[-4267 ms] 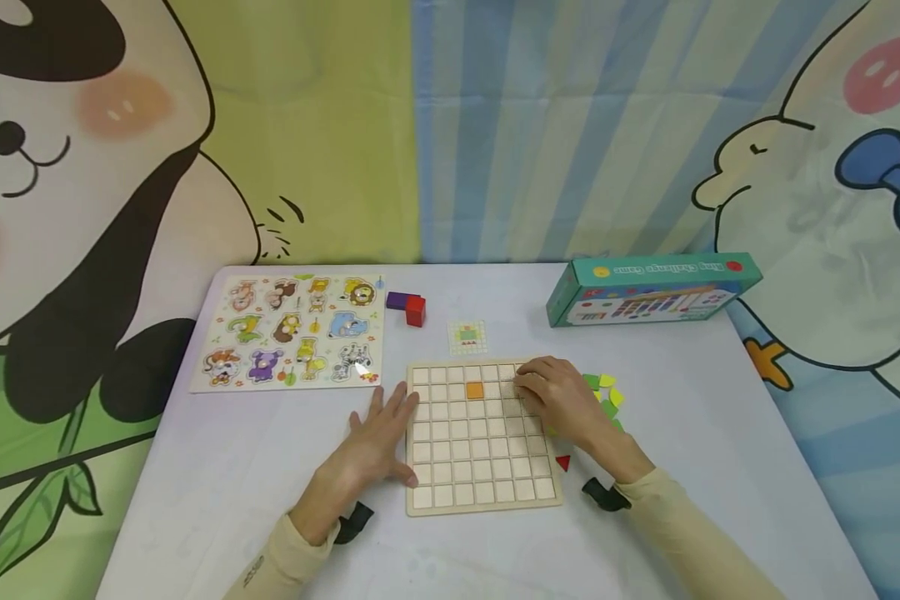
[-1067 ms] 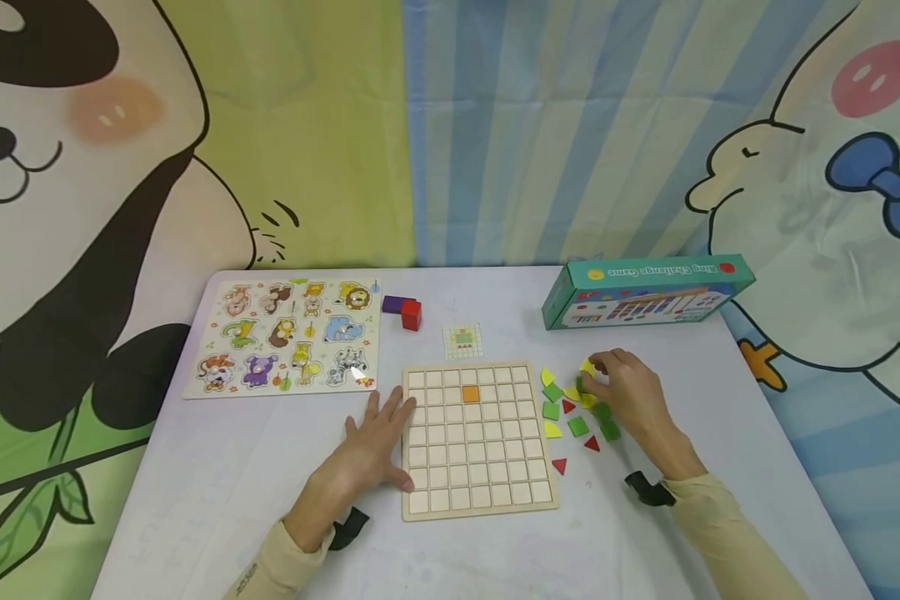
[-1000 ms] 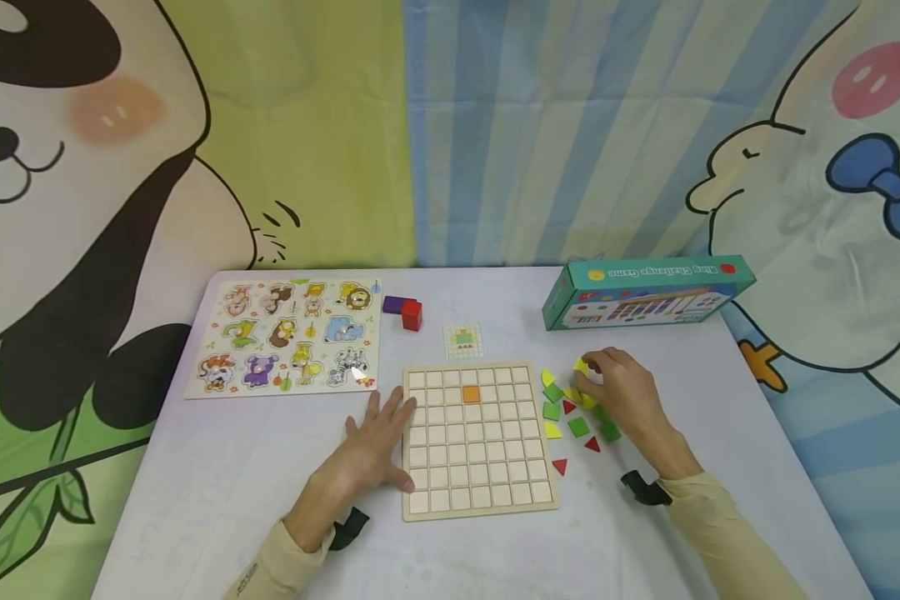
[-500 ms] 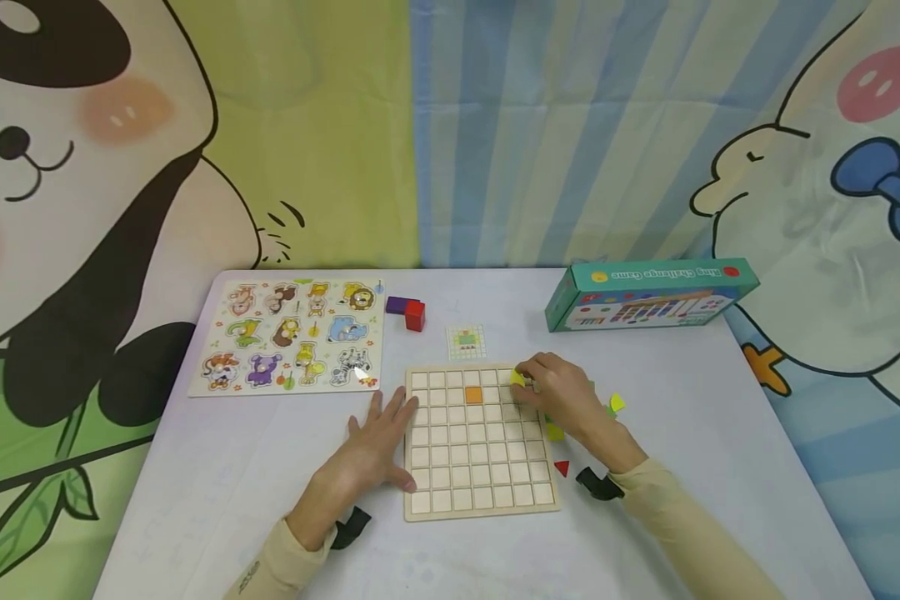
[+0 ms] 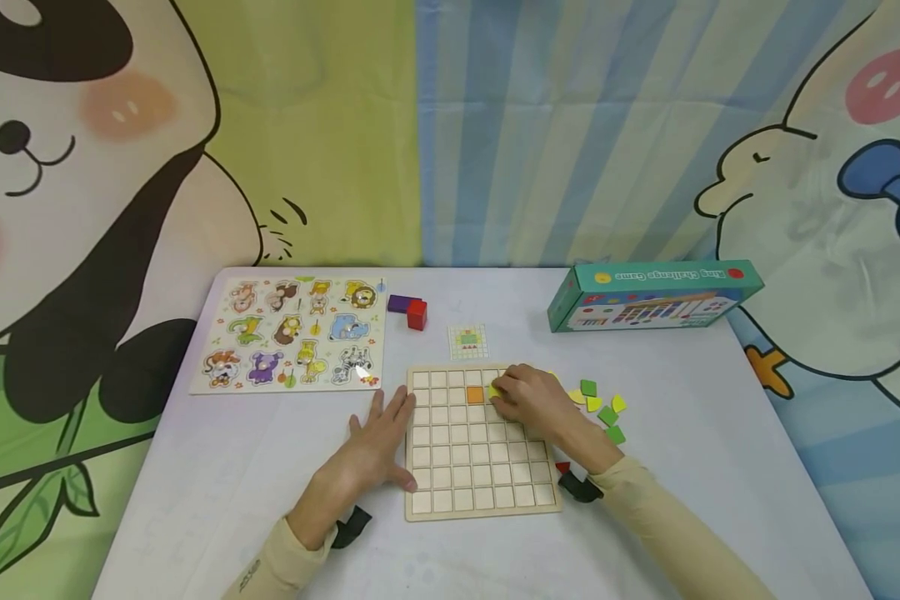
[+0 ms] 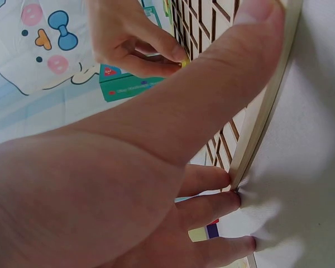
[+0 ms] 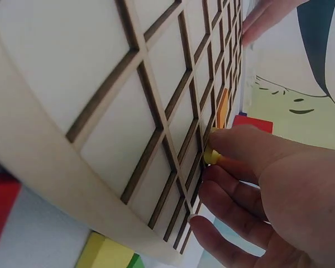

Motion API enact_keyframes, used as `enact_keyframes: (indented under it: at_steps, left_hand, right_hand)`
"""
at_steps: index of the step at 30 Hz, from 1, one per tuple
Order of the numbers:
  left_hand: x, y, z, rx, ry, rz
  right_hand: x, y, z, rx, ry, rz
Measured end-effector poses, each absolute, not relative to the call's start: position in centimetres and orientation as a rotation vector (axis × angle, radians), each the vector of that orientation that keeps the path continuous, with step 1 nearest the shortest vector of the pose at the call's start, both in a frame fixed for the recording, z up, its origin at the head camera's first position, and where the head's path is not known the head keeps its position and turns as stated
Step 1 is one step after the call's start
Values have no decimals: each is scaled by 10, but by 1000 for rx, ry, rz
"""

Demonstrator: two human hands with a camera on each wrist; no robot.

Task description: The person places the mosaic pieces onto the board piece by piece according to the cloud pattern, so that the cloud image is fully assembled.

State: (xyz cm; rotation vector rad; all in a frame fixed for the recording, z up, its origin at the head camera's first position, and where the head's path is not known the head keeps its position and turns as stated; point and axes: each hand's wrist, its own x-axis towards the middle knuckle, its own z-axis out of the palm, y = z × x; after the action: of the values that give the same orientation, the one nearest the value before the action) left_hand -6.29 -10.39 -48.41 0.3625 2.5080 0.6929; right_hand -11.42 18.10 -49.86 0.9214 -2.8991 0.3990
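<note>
A wooden grid board (image 5: 461,477) lies on the table, with one orange square tile (image 5: 475,394) in its second row from the back. My left hand (image 5: 371,446) has its fingers spread along the board's left edge, the thumb (image 6: 251,33) on the frame near the front corner. Between thumb and index finger my right hand (image 5: 536,404) pinches a small yellow tile (image 7: 211,156), low over the grid cell just right of the orange tile. The fingers hide most of this yellow tile in the head view.
Right of the board lie loose tiles: several green squares (image 5: 607,416), yellow pieces (image 5: 618,403) and a red triangle (image 5: 562,467). A small pattern card (image 5: 468,342), red block (image 5: 417,315), purple block (image 5: 400,303), animal puzzle (image 5: 292,333) and green game box (image 5: 656,296) stand behind.
My right hand has gone from the loose tiles leftward onto the board, bringing a yellow tile beside the orange one. The left hand keeps its place at the board's left edge.
</note>
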Motion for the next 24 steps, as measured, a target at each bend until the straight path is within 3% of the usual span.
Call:
enact_keyframes:
  at_steps: [24]
  left_hand:
    - [-64,-104,-485,367,2515,671]
  right_hand:
    - [-107,171,-497,856,-2881,455]
